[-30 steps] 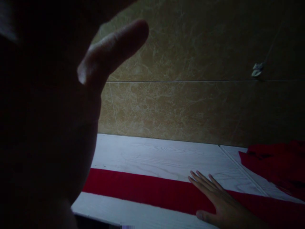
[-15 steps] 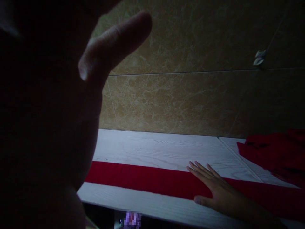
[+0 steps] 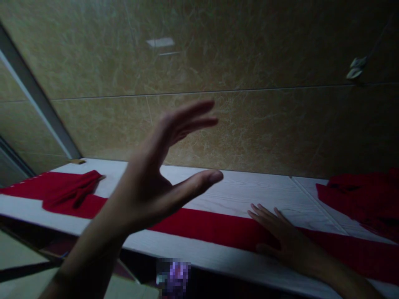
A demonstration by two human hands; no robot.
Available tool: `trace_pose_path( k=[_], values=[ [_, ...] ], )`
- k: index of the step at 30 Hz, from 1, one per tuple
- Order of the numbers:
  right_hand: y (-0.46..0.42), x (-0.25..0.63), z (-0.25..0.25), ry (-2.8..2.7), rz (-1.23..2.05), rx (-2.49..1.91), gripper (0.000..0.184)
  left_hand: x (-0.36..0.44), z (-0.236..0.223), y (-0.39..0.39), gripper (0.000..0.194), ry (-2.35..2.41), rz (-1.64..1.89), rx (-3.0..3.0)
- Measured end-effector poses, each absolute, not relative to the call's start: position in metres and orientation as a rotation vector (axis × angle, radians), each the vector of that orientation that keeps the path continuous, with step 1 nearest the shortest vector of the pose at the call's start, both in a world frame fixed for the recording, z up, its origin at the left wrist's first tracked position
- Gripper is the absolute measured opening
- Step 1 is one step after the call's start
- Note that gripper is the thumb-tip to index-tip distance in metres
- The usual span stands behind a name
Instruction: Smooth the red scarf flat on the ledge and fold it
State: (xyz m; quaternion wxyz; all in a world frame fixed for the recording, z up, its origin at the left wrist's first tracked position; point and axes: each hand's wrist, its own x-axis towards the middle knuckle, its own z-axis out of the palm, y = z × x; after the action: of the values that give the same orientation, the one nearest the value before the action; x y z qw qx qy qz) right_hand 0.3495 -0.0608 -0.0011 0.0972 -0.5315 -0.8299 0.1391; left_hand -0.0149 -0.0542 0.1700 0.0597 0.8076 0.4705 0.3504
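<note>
A long strip of red fabric (image 3: pixel 205 226) runs along the white wood-grain surface (image 3: pixel 243 187). My right hand (image 3: pixel 282 234) rests flat on the strip, fingers spread, its fingertips reaching past the far edge onto the white surface. In mid-air in front of the camera is my left hand (image 3: pixel 162 170), raised above the strip, with thumb and fingers curved apart and nothing between them. Toward the left end, a bunched fold of red fabric (image 3: pixel 73 195) lies on the strip.
Behind the surface stands a brown marbled tile wall (image 3: pixel 264 124) with a small pale fitting (image 3: pixel 357 68) on it. Crumpled red cloth (image 3: pixel 361 199) lies at the right. A metal post (image 3: pixel 43 99) rises at the left, near a small wooden block (image 3: pixel 77 161). Dark space lies below the front edge.
My left hand has dropped away from the camera, so the left end of the surface now shows. My right hand remains on the red fabric in nearly the same place.
</note>
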Motion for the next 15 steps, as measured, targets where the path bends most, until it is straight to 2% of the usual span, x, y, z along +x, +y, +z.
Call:
trace_pose_path(
  k=[1, 3, 4, 5, 7, 8, 11, 15],
  values=[
    [-0.061, 0.347, 0.002, -2.438, 0.392, -1.566, 0.077, -0.004, 0.169, -0.050, 0.060, 1.260, 1.195, 2.480],
    [-0.062, 0.339, 0.007, -2.414, 0.368, -1.568, 0.072, 0.014, 0.153, -0.040, 0.050, 0.989, 1.394, 2.467],
    [-0.063, 0.335, 0.010, -2.413, 0.369, -1.576, 0.070, 0.022, 0.138, -0.035, 0.039, 0.961, 1.386, 2.442],
    [-0.063, 0.330, 0.011, -2.423, 0.381, -1.585, 0.069, 0.028, 0.119, -0.030, 0.037, 1.004, 1.344, 2.405],
    [-0.064, 0.322, 0.013, -2.458, 0.422, -1.602, 0.068, 0.038, 0.078, -0.024, 0.039, 1.093, 1.094, 2.458],
    [-0.065, 0.318, 0.013, -2.483, 0.448, -1.609, 0.069, 0.043, 0.059, -0.023, 0.040, 1.124, 0.862, 2.525],
    [-0.065, 0.312, 0.012, -2.526, 0.521, -1.610, 0.070, 0.054, 0.016, -0.027, 0.061, 1.145, 0.367, 2.583],
    [-0.059, 0.313, 0.011, -2.509, 0.543, -1.566, 0.069, 0.057, -0.001, -0.024, 0.065, 1.125, 0.157, 2.597]
  ],
)
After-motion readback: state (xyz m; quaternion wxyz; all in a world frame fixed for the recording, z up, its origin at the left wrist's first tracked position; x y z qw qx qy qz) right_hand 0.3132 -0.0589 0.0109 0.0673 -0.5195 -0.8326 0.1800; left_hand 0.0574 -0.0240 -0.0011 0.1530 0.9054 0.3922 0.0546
